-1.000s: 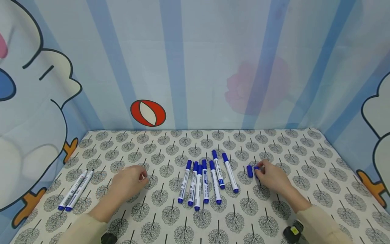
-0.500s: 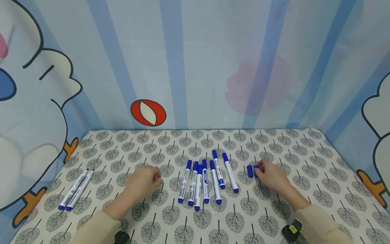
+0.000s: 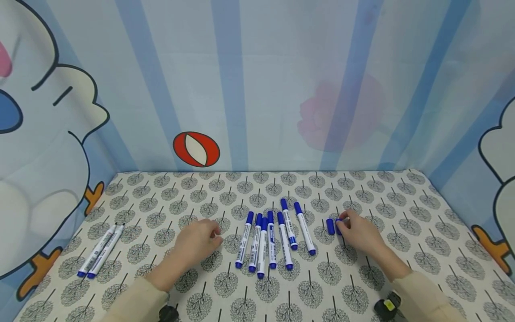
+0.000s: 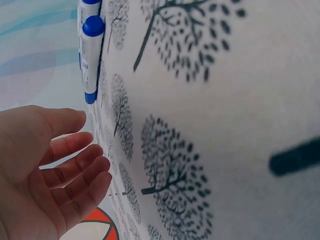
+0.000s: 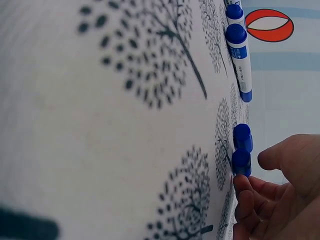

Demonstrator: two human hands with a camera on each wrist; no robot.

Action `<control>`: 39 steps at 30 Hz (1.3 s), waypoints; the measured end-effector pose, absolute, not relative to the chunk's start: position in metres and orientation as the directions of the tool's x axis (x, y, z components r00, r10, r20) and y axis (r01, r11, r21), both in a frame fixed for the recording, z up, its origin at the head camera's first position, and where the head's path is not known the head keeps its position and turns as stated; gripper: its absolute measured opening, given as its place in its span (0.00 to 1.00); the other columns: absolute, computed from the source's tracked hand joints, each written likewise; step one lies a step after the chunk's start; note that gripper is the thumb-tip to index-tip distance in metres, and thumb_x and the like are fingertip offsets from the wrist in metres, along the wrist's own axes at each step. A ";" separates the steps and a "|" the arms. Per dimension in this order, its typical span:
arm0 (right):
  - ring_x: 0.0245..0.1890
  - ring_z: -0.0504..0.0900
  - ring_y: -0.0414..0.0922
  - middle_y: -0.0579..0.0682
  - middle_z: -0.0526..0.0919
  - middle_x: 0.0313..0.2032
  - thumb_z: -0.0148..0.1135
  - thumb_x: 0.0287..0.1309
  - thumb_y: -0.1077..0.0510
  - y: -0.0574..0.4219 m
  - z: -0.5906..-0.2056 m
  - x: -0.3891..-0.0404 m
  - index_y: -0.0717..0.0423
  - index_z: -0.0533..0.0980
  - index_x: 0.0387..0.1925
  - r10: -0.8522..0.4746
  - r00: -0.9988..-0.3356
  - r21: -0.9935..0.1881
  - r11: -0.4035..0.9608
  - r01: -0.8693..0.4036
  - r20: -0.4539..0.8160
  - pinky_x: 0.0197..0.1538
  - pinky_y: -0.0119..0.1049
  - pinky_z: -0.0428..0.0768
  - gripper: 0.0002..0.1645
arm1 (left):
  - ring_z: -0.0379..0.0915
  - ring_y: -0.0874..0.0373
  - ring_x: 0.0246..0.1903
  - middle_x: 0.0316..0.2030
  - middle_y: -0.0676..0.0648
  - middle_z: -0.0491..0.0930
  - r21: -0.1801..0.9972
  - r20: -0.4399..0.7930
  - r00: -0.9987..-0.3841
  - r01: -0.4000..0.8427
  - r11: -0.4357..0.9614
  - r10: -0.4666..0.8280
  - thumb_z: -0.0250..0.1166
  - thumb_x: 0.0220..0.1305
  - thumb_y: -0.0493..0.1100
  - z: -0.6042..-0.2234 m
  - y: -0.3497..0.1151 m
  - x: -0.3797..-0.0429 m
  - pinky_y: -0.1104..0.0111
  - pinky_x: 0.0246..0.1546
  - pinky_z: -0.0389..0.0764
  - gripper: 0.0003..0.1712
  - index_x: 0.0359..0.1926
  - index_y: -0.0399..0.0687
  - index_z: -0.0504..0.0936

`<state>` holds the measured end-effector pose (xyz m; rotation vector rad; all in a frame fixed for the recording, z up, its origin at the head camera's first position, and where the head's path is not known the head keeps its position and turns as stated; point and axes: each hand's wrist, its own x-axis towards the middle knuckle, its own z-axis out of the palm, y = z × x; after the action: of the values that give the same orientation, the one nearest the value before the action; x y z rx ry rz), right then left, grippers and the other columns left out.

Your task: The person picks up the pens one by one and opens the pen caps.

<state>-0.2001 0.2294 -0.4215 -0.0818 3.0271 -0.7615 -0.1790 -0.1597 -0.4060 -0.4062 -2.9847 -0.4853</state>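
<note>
Grip of the right hand relaxed, forearm slanting in from near right; one finger touches a blue cap, the thumb apart from it; a second cap sits just left; the left hand loosely curled, holding nothing, left of seven capped markers on the tabletop.

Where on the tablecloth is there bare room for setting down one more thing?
The tablecloth is free right of the right hand, behind the capped markers up to the curtain, and between the left hand and the two uncapped markers. It is crowded in the middle, among the capped markers, and by the two blue caps near the right hand.
</note>
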 end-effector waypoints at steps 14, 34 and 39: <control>0.27 0.78 0.45 0.55 0.79 0.33 0.50 0.61 0.56 0.231 -0.416 -0.197 0.64 0.72 0.46 -0.061 -0.987 -0.475 0.871 -0.126 0.151 0.25 0.35 0.75 0.17 | 0.74 0.60 0.28 0.34 0.52 0.78 0.350 0.085 -0.957 0.289 0.891 0.277 0.67 0.49 0.50 -0.408 -0.143 -0.179 0.68 0.27 0.75 0.16 0.38 0.49 0.80; 0.37 0.79 0.50 0.53 0.80 0.38 0.59 0.56 0.56 0.218 -0.402 -0.194 0.58 0.77 0.43 -0.206 -0.929 -0.374 0.871 -0.317 0.309 0.36 0.43 0.78 0.14 | 0.75 0.53 0.36 0.42 0.46 0.78 0.286 0.029 -0.960 0.276 0.918 0.279 0.68 0.45 0.64 -0.408 -0.118 -0.179 0.62 0.30 0.78 0.37 0.51 0.45 0.77; 0.36 0.79 0.49 0.52 0.81 0.36 0.60 0.55 0.56 0.211 -0.400 -0.193 0.57 0.77 0.42 -0.209 -0.907 -0.368 0.863 -0.347 0.366 0.36 0.43 0.78 0.13 | 0.74 0.54 0.34 0.38 0.45 0.78 0.285 0.025 -0.969 0.243 0.927 0.246 0.68 0.46 0.61 -0.407 -0.110 -0.179 0.64 0.26 0.77 0.34 0.49 0.43 0.78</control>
<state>-0.1934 0.2105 -0.3996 -0.5122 3.3366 -0.7631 -0.1789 -0.1102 -0.4068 -0.3925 -3.0947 -0.4559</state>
